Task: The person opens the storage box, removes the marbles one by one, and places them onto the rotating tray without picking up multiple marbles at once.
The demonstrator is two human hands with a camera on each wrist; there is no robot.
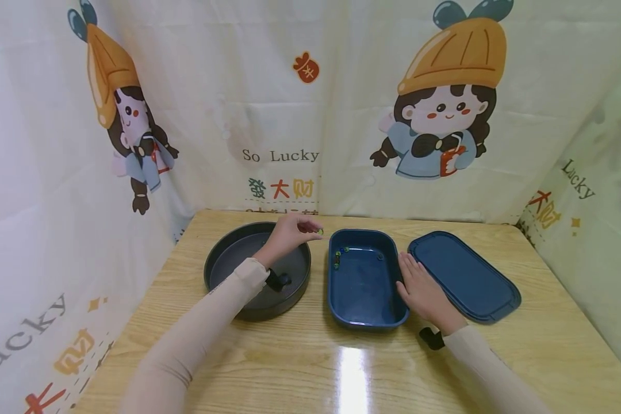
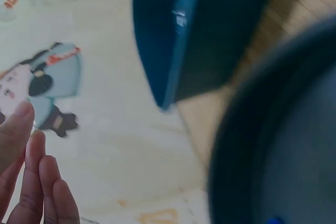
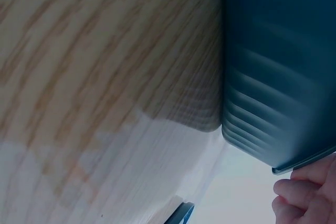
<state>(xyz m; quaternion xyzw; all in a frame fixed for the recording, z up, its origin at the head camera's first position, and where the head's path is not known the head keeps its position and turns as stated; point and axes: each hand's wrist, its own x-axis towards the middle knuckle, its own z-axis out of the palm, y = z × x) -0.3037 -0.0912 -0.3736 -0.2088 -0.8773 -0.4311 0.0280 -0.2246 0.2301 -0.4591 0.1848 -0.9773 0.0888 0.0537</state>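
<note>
My left hand (image 1: 294,231) is raised over the right edge of a round dark pan (image 1: 222,276). Thumb and fingertips pinch a small greenish marble (image 1: 320,232), just left of a blue rectangular container (image 1: 364,287). Several marbles (image 1: 337,259) lie inside the container, mostly along its left wall near the back. My right hand (image 1: 421,290) rests with straight fingers against the container's right rim. In the left wrist view, a small blue thing (image 2: 275,220) shows inside the pan at the bottom edge.
A flat blue lid (image 1: 466,276) lies on the wooden table (image 1: 290,368), right of the container and beside my right hand. Printed cloth (image 1: 352,115) hangs behind the table and along both sides.
</note>
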